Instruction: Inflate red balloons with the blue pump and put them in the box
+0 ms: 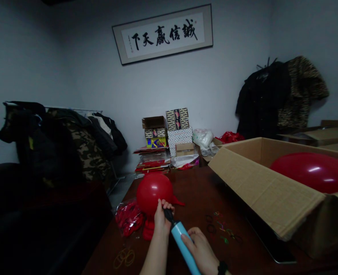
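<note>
A partly inflated red balloon (154,190) stands above the dark wooden table. My left hand (161,218) is closed around its neck, where the black nozzle of a light-blue hand pump (182,241) meets it. The join itself is hidden by my fingers. My right hand (201,247) is wrapped around the pump's blue barrel, with the thumb along the top. Just left of the balloon lies a clear bag of red balloons (128,218). Flat red balloons (148,229) lie beneath the inflated one.
An open cardboard box (269,191) with a large inflated red balloon (315,171) stands at the right, over a dark flat tablet-like object (272,242). Coloured bands (222,226) and yellow rubber bands (124,258) lie on the table (197,187). Stacked boxes (179,137) stand behind.
</note>
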Action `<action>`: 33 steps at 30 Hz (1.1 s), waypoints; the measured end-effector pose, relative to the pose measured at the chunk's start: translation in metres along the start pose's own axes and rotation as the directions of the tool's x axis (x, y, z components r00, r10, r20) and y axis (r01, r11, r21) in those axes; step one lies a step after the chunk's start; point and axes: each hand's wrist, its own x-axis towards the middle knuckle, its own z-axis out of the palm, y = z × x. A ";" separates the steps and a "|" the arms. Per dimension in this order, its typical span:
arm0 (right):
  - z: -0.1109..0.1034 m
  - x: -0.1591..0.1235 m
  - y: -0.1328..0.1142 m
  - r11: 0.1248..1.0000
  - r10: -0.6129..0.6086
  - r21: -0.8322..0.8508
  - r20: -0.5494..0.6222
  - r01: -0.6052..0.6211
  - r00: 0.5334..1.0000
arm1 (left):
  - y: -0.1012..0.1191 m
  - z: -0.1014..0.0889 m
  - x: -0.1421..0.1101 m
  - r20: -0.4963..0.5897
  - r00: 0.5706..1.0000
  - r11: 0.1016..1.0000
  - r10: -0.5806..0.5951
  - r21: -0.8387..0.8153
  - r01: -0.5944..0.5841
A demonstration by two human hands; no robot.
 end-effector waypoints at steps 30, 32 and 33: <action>-0.010 -0.020 0.017 0.966 -0.015 -0.252 0.163 0.056 0.987 | 0.036 -0.007 0.013 -0.034 0.949 0.914 0.312 0.283 -0.291; -0.015 -0.024 0.023 0.962 -0.021 -0.264 0.168 0.066 0.986 | 0.046 -0.008 0.017 -0.049 0.943 0.915 0.329 0.265 -0.306; -0.016 -0.027 0.025 0.961 -0.023 -0.267 0.168 0.068 0.985 | 0.050 -0.009 0.018 -0.056 0.940 0.915 0.335 0.255 -0.311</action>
